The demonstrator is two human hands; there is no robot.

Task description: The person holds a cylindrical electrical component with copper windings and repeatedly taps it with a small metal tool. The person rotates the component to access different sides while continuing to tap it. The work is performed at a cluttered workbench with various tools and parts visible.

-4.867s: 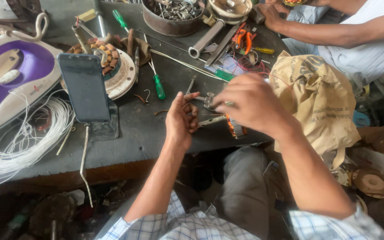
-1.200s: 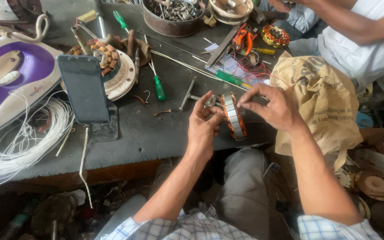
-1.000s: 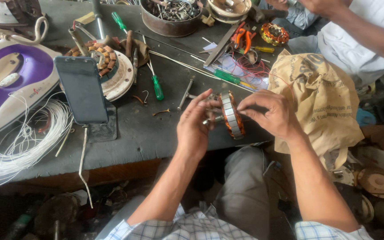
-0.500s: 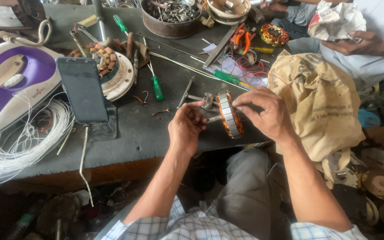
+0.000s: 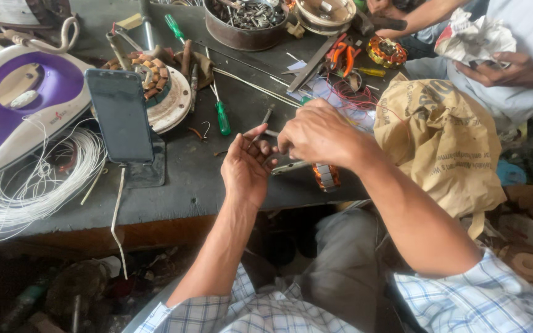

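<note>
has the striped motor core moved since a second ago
Yes. The motor core has dropped toward the table edge, now mostly hidden under the right hand, farther from the green screwdriver.

Bare bench (image 5: pixel 192 179) between phone (image 5: pixel 120 115) (propped) and hands (image 5: pixel 279 151).
</note>
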